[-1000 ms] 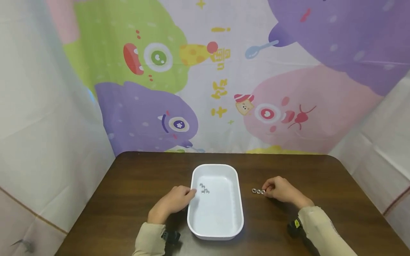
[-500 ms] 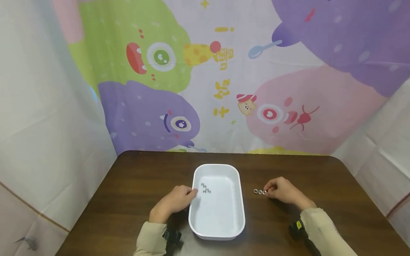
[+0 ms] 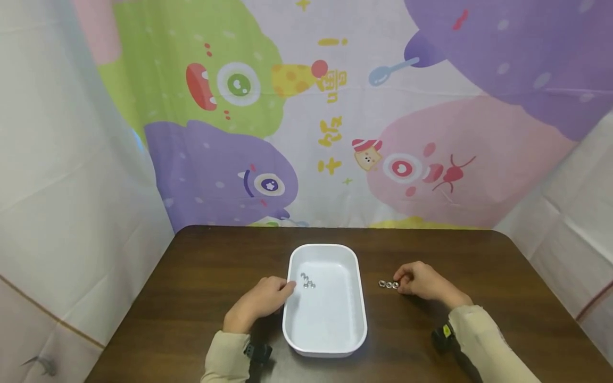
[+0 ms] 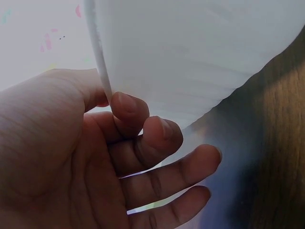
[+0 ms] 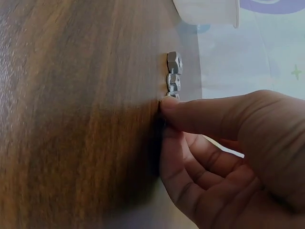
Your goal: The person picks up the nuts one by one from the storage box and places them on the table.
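My left hand [image 3: 261,301] holds the left rim of a white rectangular tray [image 3: 325,322]. In the left wrist view, the index and middle fingers [image 4: 162,133] curl against the tray's outer wall, while the other two fingers stay apart from it. Several small metal nuts [image 3: 306,285] lie in the tray's left part. To the right of the tray, three metal nuts [image 3: 382,284] form a short row on the table. My right hand [image 3: 423,282] pinches the rightmost nut [image 5: 174,96] between thumb and index finger; the fingertips partly cover it.
The brown wooden table [image 3: 215,255] has rounded far corners. Behind it hangs a printed cartoon cloth [image 3: 335,202], with pale sheets [image 3: 86,159] at either side. A dark wrist camera [image 3: 442,338] sits under the right sleeve, and another [image 3: 258,353] under the left.
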`<action>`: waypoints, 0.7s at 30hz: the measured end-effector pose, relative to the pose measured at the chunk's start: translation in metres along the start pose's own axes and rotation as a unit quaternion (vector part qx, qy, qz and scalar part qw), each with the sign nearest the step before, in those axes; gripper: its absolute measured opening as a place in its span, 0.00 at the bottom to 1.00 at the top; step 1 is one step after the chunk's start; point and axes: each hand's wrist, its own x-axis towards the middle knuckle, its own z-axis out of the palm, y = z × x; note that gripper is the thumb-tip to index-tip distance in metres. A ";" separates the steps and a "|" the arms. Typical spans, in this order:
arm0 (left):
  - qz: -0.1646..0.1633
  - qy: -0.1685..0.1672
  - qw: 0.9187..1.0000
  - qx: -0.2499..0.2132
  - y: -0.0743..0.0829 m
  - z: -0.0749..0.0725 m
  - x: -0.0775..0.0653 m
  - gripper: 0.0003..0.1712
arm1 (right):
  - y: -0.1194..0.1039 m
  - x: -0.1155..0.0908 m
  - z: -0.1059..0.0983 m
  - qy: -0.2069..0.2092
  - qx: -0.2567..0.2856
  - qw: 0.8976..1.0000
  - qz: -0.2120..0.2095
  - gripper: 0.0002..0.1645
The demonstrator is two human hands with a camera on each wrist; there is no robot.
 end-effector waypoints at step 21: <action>-0.010 -0.001 1.000 0.012 0.002 -0.001 -0.001 0.26 | -0.045 0.010 -0.034 0.098 -0.095 0.990 -0.032 0.19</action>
